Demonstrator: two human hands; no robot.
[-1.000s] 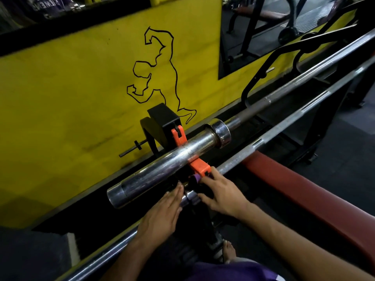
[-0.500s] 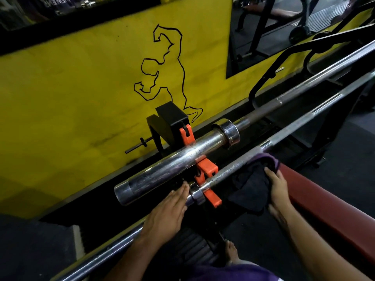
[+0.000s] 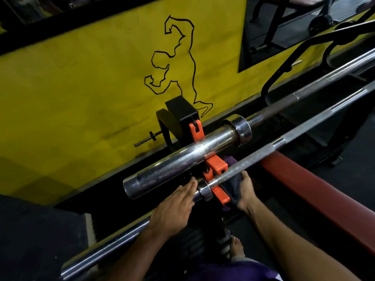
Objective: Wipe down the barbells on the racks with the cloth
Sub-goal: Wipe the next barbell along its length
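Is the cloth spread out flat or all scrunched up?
Scrunched up. The right hand grips the dark cloth in a bunch against the near barbell, beside the orange clip.

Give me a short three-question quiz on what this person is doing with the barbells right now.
1. Which hand holds the cloth?
2. True or false: the left hand lies flat on the near barbell.
3. The rack hooks are: A blue, B orange, C white?

Key: 1. The right hand, pressing it to the near barbell beside the hooks. 2. True; fingers straight, by the collar. 3. B.
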